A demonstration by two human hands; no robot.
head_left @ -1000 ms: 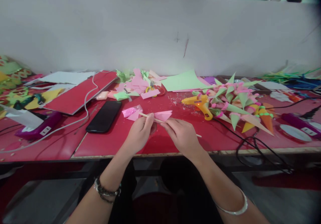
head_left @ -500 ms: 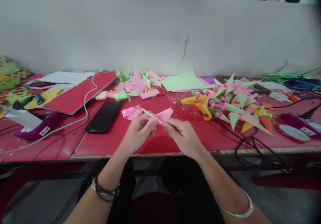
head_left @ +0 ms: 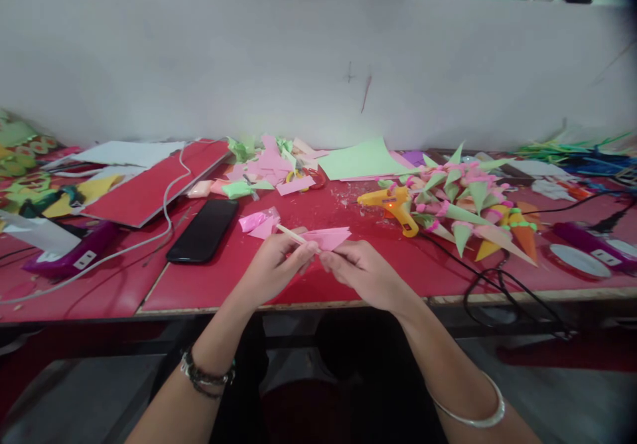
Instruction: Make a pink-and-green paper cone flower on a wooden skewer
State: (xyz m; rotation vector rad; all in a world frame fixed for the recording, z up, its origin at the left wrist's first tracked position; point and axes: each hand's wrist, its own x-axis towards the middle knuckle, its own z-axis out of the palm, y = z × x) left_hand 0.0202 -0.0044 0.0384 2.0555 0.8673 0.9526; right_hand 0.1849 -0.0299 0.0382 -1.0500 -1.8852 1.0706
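Close together over the front of the red table (head_left: 213, 291), both hands work on one piece of pink paper (head_left: 328, 237). My left hand (head_left: 276, 268) is closed, its thumb pressing the paper along with a thin pale stick (head_left: 289, 233) that points up to the left. My right hand (head_left: 361, 271) pinches the paper's lower edge near the stick's end; its fingertips are partly hidden. Just behind the left hand lie a pink packet (head_left: 259, 220) and a pink paper scrap. To the right rests a yellow glue gun (head_left: 391, 206) with a small orange light.
A black phone (head_left: 204, 231) lies left of the hands. Pink and green paper scraps (head_left: 269, 165) and a green sheet (head_left: 363, 160) lie at the back. Paper cones (head_left: 462, 198) are heaped at right, near a looping black cable (head_left: 497, 291). Purple power strips (head_left: 82, 255) stand at both sides.
The pink paper has turned and now lies flatter along the stick, its free end pointing right. Both hands stay nearly in place, and the whole view has shifted slightly.
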